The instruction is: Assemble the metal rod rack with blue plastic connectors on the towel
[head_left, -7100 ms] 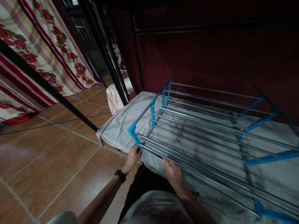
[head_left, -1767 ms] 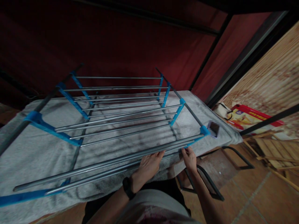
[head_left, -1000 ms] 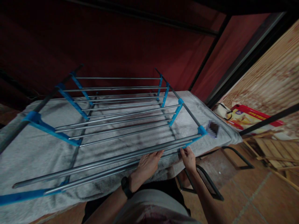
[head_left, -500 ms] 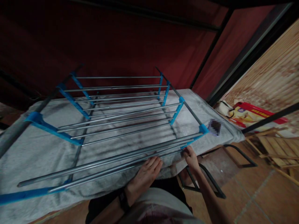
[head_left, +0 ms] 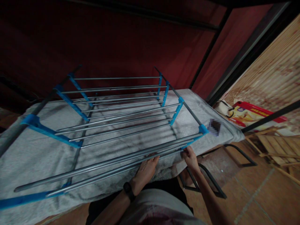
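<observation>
A folded clothes drying rack point(head_left: 117, 122) of grey metal rods and blue plastic joints lies flat on a grey towel-covered surface point(head_left: 30, 150). My left hand point(head_left: 146, 170), with a black watch on the wrist, grips the nearest rods from below, close to the middle of the front edge. My right hand point(head_left: 191, 156) pinches the end of the nearest rods beside the blue corner joint point(head_left: 202, 129).
A dark red curtain hangs behind the rack. Black metal frame posts point(head_left: 236, 59) rise at the right. A black tubular stand point(head_left: 211, 184) sits on the tiled floor below my right arm. A red-and-yellow package point(head_left: 250, 115) and wooden slats point(head_left: 276, 147) lie at right.
Seven seconds ago my hands were at the rack's other, left end. Over the last second the left hand dropped below the rods, then came back up and closed around them; the right hand stayed put.
</observation>
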A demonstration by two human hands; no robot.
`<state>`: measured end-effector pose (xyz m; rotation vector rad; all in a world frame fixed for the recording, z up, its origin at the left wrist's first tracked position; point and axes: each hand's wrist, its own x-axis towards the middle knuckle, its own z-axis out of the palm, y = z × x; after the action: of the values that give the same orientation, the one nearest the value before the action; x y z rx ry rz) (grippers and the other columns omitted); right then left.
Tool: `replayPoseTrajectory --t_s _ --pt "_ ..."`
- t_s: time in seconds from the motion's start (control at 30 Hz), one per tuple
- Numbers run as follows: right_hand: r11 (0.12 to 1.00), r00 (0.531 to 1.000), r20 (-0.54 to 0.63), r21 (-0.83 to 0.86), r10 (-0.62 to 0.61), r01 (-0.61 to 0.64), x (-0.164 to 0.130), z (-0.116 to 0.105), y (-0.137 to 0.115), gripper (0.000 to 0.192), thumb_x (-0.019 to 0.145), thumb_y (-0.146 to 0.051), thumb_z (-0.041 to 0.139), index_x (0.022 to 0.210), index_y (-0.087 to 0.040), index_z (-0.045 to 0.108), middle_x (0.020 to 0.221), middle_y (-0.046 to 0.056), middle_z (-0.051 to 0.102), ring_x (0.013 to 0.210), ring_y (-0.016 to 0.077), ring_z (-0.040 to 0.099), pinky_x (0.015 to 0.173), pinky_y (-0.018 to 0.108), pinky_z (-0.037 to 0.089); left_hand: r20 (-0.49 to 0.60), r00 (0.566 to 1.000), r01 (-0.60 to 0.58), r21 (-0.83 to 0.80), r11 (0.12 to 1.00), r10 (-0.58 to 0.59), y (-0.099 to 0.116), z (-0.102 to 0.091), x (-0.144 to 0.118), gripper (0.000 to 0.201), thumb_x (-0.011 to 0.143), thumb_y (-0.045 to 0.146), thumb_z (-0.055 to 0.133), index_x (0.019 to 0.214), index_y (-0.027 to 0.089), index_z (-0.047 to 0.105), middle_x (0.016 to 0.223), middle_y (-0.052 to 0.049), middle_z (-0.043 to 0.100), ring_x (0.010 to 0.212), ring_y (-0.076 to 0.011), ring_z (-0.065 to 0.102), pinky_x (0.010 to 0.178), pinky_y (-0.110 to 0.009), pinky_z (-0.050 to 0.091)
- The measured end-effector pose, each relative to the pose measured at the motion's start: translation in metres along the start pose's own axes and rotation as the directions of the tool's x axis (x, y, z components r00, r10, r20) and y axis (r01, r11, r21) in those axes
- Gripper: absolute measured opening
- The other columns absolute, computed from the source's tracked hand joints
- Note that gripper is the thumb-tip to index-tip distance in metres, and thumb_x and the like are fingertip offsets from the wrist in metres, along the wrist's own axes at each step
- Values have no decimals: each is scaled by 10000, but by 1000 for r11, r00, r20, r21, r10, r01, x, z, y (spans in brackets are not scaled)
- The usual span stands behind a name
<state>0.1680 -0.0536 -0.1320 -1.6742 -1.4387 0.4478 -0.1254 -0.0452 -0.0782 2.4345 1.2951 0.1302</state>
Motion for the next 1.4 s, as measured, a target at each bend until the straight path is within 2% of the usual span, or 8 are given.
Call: replayPoseTrajectory --t_s 0.3,0.5,0.7,0.87,0.97,1.1,1.2,1.4 --pt "999 998 43 4 38 -39 1 -1 -14 213 787 -311 526 978 -221 559 906 45 617 847 216 582 810 371 486 86 996 26 -53 998 -21 6 -8 -1 739 859 -55 331 1533 239 397 1482 -100 557 1298 -230 582 1056 -402 480" --pt "988 987 106 83 122 -131 4 -4 -14 184 783 -324 561 938 -227 546 783 -4 596 712 182 559 683 314 460 98 992 -66 -95 993 75 6 -10 4 682 872 -35 345 1516 182 403 1465 -112 569 1292 -220 590 1078 -391 472" --pt "982 983 137 129 123 -140 10 -5 -13 229 766 -321 562 968 -213 567 836 20 649 767 201 599 717 332 478 24 977 -209 -125 970 213 39 -6 48 510 972 83 329 1459 162 459 1421 -122 599 1284 -231 590 1110 -379 448" --pt "977 983 172 190 65 -97 14 -4 -17 320 757 -303 542 1064 -213 567 917 33 670 876 216 623 826 360 499 16 962 -268 -137 954 272 70 0 86 531 925 20 346 1426 138 480 1428 -156 577 1299 -254 574 1111 -406 435" --pt "988 985 160 128 65 -86 14 -4 -16 296 765 -293 523 1049 -220 564 843 17 647 805 207 608 786 347 494 17 966 -252 -181 951 259 79 -2 96 451 984 112 362 1407 181 502 1376 -144 615 1235 -273 614 1062 -434 467" --pt "996 988 121 -2 92 -92 14 -4 -12 202 791 -304 507 965 -221 568 770 8 630 711 195 583 702 323 457 6 985 -169 -225 960 175 79 -6 100 382 1026 289 408 1365 189 554 1308 -136 659 1160 -299 641 1031 -464 480" --pt "994 988 114 -50 106 -101 15 -3 -12 172 830 -375 524 903 -226 571 761 23 641 710 207 594 689 326 446 -37 991 -131 -286 949 126 72 -6 102 399 1050 339 327 1239 169 635 1216 -114 696 1130 -266 635 1043 -421 470" --pt "995 994 73 -76 78 -72 15 1 -18 119 809 -353 520 834 -240 546 759 38 650 703 209 597 684 327 463 -49 988 -155 -315 936 147 64 3 104 367 1033 374 371 1156 189 663 1147 -90 711 1119 -251 608 1040 -390 467"
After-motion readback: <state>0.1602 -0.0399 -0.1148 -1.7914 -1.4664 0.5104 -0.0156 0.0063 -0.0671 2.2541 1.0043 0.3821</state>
